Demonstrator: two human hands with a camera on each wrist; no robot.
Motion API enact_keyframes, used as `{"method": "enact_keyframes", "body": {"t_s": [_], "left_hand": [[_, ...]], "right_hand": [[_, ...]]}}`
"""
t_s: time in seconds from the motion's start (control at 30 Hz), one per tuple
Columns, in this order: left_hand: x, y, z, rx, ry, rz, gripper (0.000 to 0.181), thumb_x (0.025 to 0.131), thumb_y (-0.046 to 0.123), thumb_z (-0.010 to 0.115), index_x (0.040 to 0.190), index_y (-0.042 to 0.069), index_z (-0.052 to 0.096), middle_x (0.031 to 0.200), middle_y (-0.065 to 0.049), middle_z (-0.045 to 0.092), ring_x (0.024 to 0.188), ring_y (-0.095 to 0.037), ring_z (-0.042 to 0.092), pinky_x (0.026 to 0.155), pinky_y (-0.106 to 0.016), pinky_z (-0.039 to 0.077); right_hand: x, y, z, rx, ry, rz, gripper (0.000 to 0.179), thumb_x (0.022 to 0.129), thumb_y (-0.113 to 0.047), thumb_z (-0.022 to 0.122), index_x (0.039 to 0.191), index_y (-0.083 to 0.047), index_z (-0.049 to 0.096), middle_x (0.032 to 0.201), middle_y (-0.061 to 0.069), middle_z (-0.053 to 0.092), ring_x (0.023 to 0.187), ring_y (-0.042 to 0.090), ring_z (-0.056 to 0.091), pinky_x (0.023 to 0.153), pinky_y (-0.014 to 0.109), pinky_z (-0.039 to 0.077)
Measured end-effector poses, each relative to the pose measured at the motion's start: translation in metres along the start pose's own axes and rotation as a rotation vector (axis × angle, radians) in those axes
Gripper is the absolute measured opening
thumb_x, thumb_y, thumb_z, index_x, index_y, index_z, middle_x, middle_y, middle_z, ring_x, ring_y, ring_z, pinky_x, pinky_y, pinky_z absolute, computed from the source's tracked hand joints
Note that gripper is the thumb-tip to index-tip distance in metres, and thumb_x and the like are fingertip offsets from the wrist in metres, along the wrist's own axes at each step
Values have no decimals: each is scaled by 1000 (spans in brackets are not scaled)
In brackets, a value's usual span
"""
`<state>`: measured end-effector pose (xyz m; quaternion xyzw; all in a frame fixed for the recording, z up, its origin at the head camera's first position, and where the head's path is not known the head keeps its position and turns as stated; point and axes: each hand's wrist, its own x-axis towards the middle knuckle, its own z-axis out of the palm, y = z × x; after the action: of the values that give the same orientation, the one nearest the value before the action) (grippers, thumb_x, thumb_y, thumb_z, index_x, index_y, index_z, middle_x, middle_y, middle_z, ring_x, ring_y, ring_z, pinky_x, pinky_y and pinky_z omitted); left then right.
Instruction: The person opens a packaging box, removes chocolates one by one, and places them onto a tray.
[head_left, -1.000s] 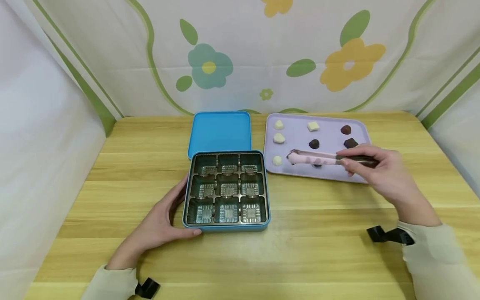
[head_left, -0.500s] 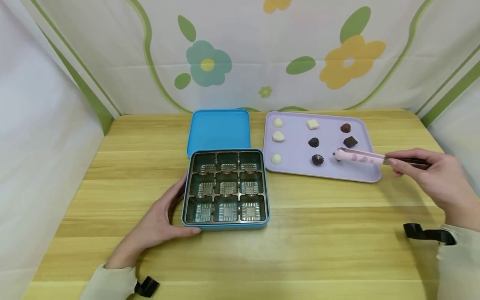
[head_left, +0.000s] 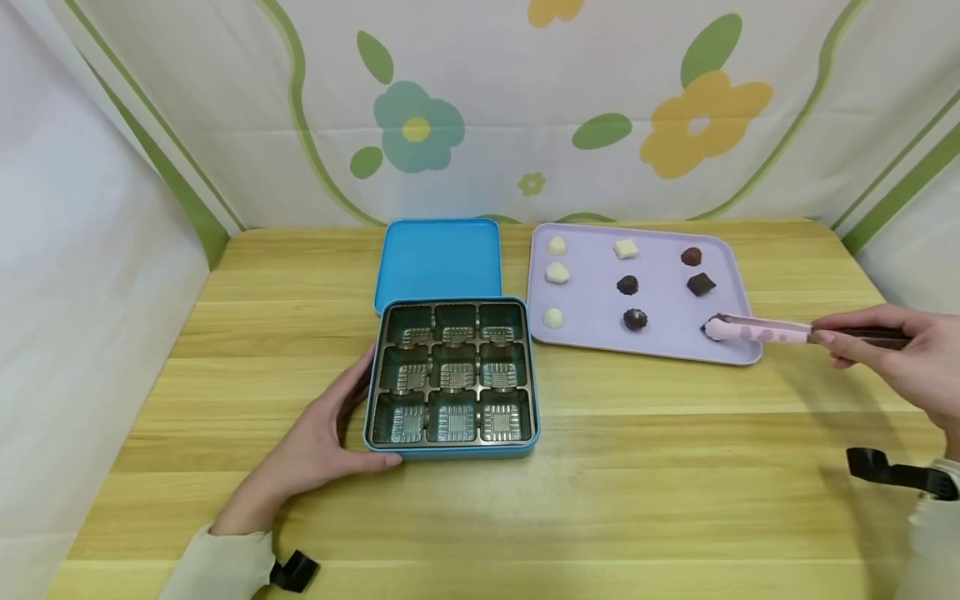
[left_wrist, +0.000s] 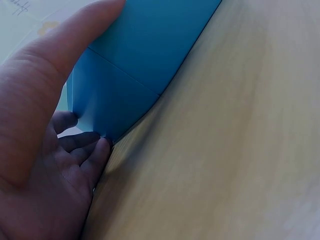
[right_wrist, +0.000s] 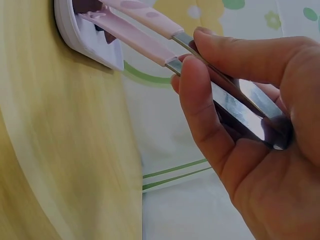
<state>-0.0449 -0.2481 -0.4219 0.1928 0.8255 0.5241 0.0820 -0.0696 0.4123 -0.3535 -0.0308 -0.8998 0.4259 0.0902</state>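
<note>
My left hand [head_left: 315, 446] holds the near left corner of an open blue tin box [head_left: 450, 457], thumb along the front wall and fingers at its left side. A dark plastic insert [head_left: 453, 392] divides the box into several bare compartments. At the right, my right hand [head_left: 907, 354] grips pink-tipped metal tongs [head_left: 765, 330] between thumb and fingers. Their tips are low over the near right part of a lilac tray [head_left: 592, 312]. Something dark shows at the tips; whether it is gripped, I cannot tell. White chocolates [head_left: 557, 272] and dark chocolates [head_left: 635, 319] lie spaced on the tray.
A blue lid [head_left: 441, 262] lies behind the tin box, partly hidden by it. All stands on a wooden table [head_left: 637, 483]. A white flowered cloth [head_left: 510, 108] hangs behind the table's far edge.
My right hand has moved right with the tongs, from the tray's left part past the middle to its near right. My left hand and the tin box keep their place.
</note>
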Motion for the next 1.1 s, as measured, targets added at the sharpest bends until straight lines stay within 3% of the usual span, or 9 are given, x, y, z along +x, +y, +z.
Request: {"method": "enact_keyframes", "body": {"t_s": [0.3,0.47,0.63,0.7,0.83,0.97,1.1], "left_hand": [[1,0,0,-21,-8,5,134,73,16,102,174,33,16,179,-2,25,161,-3,28,124,-6,26],[0,0,0,-21,-5,3,134,72,16,102,174,33,16,179,-2,26,161,-3,28,124,-6,26],[1,-1,1,-19,-3,11,134,72,15,102,174,32,16,179,-3,26,160,-2,29,124,-6,26],[1,-2,1,-17,-2,15,134,72,15,102,174,32,16,179,-3,26,160,-1,29,124,-7,27],[1,-2,1,-17,-3,21,135,72,15,102,174,32,16,179,-3,27,160,-1,29,124,-7,27],[1,-3,1,-13,-1,21,135,72,15,103,174,32,17,179,-3,27,160,0,29,124,-7,27],[1,-4,1,-13,3,27,134,72,14,103,174,31,17,179,-3,28,160,-1,30,124,-7,27]], "right_hand": [[0,-4,-3,128,44,-22,42,100,6,69,111,-32,81,89,-30,76,63,-3,71,61,7,56],[0,-20,13,138,90,-93,32,99,9,69,116,-14,82,91,-27,77,65,-4,71,63,7,56],[-9,-51,38,118,0,-90,27,96,6,76,123,3,77,96,-17,79,69,1,73,66,11,59],[-15,-63,51,104,-72,-100,29,94,6,78,122,3,78,96,-12,79,71,5,74,66,13,59],[-27,-79,80,36,-184,-208,29,91,7,80,118,-5,81,92,-5,75,71,9,70,63,16,57],[-35,-84,101,-70,-228,-336,36,85,1,89,114,-19,84,96,-9,74,80,5,62,71,12,51],[-36,-80,112,-172,-259,-430,41,78,-8,96,113,-26,84,93,-15,73,82,3,55,70,13,45]]}}
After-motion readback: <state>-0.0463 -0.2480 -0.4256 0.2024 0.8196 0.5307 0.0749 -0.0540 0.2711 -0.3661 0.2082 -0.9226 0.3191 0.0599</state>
